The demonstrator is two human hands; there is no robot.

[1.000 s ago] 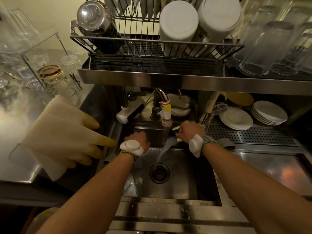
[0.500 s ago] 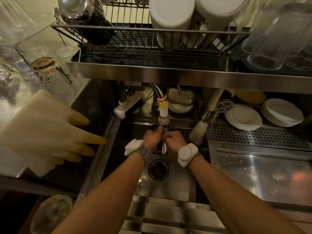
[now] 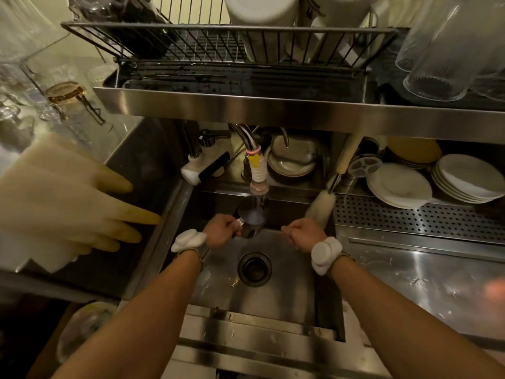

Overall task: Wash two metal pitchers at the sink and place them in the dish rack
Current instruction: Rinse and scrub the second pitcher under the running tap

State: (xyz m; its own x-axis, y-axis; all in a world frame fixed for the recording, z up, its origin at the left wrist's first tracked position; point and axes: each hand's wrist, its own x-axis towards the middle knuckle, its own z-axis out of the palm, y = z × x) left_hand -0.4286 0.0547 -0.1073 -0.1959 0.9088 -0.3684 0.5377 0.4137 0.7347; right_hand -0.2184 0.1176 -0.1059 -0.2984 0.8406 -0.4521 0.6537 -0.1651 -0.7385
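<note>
One small shiny steel pitcher [image 3: 250, 228] that I can see, held over brushed-steel sink [image 3: 287, 296], directly under ribbed faucet nozzle [image 3: 258, 173], water running into its mouth. Left hand [image 3: 221, 232] clamped on its side, knuckles up. Right hand [image 3: 302, 232] near, clear of pitcher, fingers curled into fist, nothing in it. Fuzzy bottle brush [image 3: 319, 206] leans just behind. Wire dish rack [image 3: 218, 36] on shelf above.

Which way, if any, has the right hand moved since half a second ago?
Yes: the right hand shifted rightward against the round dark sink drain, away from the shiny metal pitcher.
</note>
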